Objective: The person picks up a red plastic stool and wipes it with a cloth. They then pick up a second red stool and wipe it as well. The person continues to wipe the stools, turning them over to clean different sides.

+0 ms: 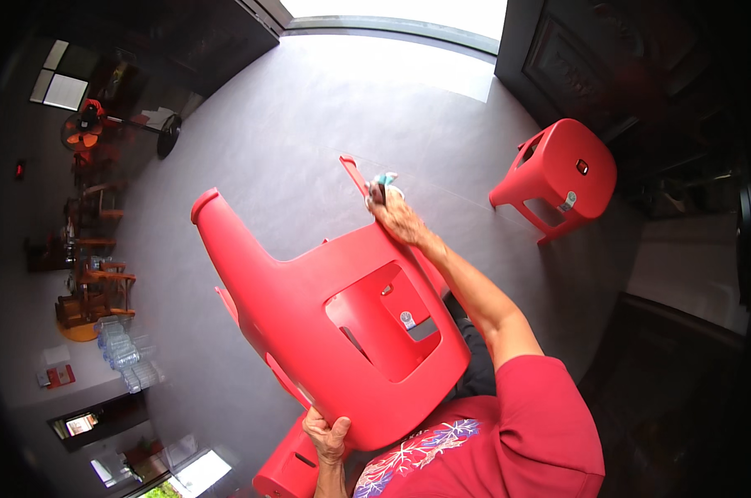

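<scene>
A red plastic stool (309,307) is tipped on its side in front of me, its legs pointing away and its cut-out side panel facing up. My left hand (327,436) grips its near lower edge. My right hand (395,212) reaches over the stool to the far leg and holds a small whitish-teal cloth (382,184) against the leg's tip. The right arm stretches out from a red sleeve.
A second red stool (562,174) stands upright on the grey floor at the right. Another red stool (288,465) lies under the one I hold. Wooden chairs (93,282) and packs of water bottles (126,353) stand at the left. Dark doors frame a bright doorway (392,12).
</scene>
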`<move>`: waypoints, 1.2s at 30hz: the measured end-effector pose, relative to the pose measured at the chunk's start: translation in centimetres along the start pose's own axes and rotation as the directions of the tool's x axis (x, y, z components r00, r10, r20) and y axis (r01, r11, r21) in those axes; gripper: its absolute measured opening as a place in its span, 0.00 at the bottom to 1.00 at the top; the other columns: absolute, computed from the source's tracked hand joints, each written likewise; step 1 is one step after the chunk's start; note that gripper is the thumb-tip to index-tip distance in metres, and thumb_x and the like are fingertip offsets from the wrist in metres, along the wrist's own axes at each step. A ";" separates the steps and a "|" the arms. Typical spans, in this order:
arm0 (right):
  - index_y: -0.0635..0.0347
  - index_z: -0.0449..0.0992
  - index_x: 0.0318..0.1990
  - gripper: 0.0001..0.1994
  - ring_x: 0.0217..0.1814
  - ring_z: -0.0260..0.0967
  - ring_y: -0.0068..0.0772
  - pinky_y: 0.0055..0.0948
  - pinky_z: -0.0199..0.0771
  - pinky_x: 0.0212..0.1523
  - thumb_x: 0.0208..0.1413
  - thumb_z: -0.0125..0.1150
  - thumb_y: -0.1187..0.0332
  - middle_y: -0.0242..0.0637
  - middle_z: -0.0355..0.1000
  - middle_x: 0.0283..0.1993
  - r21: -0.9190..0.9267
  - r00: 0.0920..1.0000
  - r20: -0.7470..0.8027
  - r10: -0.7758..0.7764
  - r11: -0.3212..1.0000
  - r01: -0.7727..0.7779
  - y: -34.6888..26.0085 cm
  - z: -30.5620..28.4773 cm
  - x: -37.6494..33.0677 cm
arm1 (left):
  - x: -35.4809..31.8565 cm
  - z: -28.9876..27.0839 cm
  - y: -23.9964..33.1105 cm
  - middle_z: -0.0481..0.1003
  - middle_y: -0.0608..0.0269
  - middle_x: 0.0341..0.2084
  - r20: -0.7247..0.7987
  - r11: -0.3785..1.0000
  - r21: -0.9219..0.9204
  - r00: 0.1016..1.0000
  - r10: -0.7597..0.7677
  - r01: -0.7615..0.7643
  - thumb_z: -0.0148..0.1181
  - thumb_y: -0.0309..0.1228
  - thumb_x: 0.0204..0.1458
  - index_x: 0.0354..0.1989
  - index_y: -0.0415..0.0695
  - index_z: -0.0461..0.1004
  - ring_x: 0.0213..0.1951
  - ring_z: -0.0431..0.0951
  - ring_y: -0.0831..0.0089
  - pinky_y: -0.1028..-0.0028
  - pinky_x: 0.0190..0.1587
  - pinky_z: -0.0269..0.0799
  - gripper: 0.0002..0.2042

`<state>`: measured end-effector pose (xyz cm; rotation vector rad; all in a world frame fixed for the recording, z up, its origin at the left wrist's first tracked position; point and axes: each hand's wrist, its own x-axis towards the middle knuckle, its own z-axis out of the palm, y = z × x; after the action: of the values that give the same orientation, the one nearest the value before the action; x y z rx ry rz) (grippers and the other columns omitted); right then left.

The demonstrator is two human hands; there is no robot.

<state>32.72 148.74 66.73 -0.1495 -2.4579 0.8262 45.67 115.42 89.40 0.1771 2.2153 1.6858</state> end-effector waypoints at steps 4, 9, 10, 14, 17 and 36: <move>0.56 0.67 0.42 0.11 0.48 0.61 0.55 0.44 0.61 0.46 0.55 0.45 0.63 0.53 0.63 0.45 0.120 0.999 0.042 0.005 0.993 -0.010 1.1 1.2 5.1 | -1.0 -0.8 -0.9 0.73 0.69 0.21 0.019 0.999 0.027 0.999 -0.035 0.035 0.70 0.42 0.37 0.29 0.35 0.72 0.23 0.68 0.85 0.82 0.26 0.63 0.21; 0.61 0.63 0.44 0.16 0.48 0.61 0.52 0.40 0.59 0.47 0.57 0.42 0.58 0.52 0.64 0.44 0.497 0.900 0.265 0.345 0.752 -0.434 0.8 -0.7 3.6 | 0.1 0.3 -0.4 0.74 0.69 0.23 0.066 0.998 0.051 0.997 -0.051 0.048 0.70 0.38 0.37 0.31 0.35 0.73 0.24 0.69 0.84 0.83 0.27 0.64 0.20; 0.60 0.63 0.43 0.15 0.43 0.62 0.51 0.39 0.59 0.44 0.58 0.41 0.58 0.51 0.64 0.40 0.427 0.934 0.251 0.253 0.837 -0.341 1.8 -0.5 1.0 | 0.6 0.8 -0.2 0.74 0.69 0.23 0.079 0.998 0.049 0.996 -0.044 0.040 0.70 0.37 0.37 0.31 0.35 0.73 0.24 0.69 0.84 0.83 0.27 0.64 0.19; 0.61 0.59 0.55 0.18 0.42 0.62 0.46 0.38 0.60 0.44 0.60 0.38 0.63 0.50 0.63 0.39 0.493 0.878 0.299 0.373 0.727 -0.477 -0.4 -2.1 -10.6 | 2.0 2.1 -0.1 0.75 0.68 0.24 0.100 0.998 0.052 0.994 -0.038 0.033 0.68 0.33 0.40 0.31 0.36 0.73 0.25 0.70 0.83 0.82 0.29 0.65 0.15; 0.62 0.60 0.56 0.19 0.41 0.62 0.42 0.35 0.61 0.43 0.61 0.39 0.64 0.49 0.63 0.38 0.278 0.733 0.549 0.400 0.740 -0.612 -3.3 -5.1 -17.5 | 2.5 1.5 -1.8 0.75 0.66 0.24 0.083 0.996 0.085 0.996 -0.014 0.007 0.66 0.29 0.42 0.30 0.37 0.72 0.26 0.71 0.82 0.83 0.30 0.66 0.11; 0.56 0.68 0.49 0.19 0.62 0.47 0.59 0.50 0.58 0.54 0.49 0.57 0.62 0.48 0.52 0.59 -0.067 0.996 -0.092 -0.013 0.998 0.006 -22.4 -9.4 -0.4 | 2.3 1.1 -9.7 0.64 0.66 0.22 0.330 0.982 0.188 0.939 -0.094 0.032 0.31 0.58 0.56 0.33 0.37 0.69 0.26 0.61 0.77 0.75 0.28 0.57 0.32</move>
<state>39.45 135.52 86.00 -0.1958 -2.3979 0.7175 44.94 114.37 79.48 0.4040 2.0835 1.3060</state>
